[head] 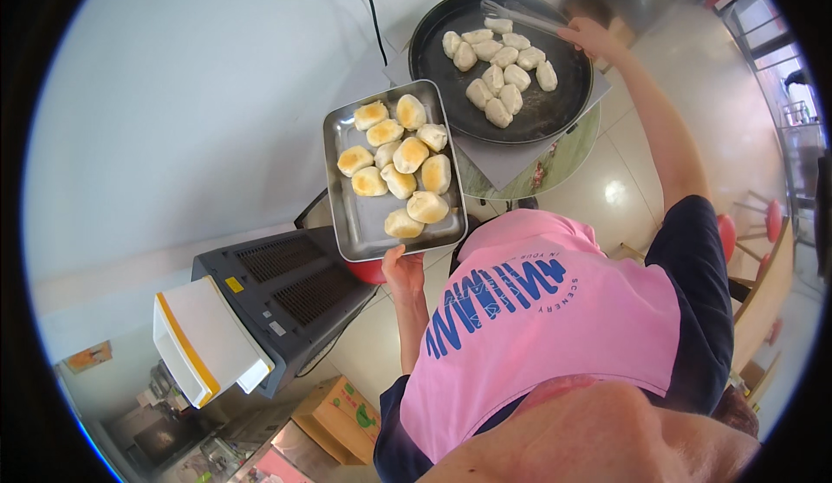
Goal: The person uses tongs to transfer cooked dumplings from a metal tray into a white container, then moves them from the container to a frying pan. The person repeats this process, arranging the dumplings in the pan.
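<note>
My left hand point(404, 274) grips the near rim of a rectangular metal tray point(364, 226), thumb over the edge. Several buns with golden-browned faces point(411, 155) lie in the tray, two of them near its front right. The tray is held beside a large round black pan point(559, 103) and covers part of the surface left of it. In the pan sit several pale, floury-looking buns point(504, 57), grouped from its upper left to its middle. My right hand point(590, 36) holds the handle of metal tongs point(520, 18) over the pan's far right rim; their tips are near the topmost pale bun.
Under the pan is a grey board point(497, 168) on a round green-patterned table point(578, 158). A dark grey vented appliance point(286, 288) stands at left by the white wall point(162, 125), a white container point(211, 340) on top. A cardboard box point(338, 418) and red stools point(727, 236) stand farther off.
</note>
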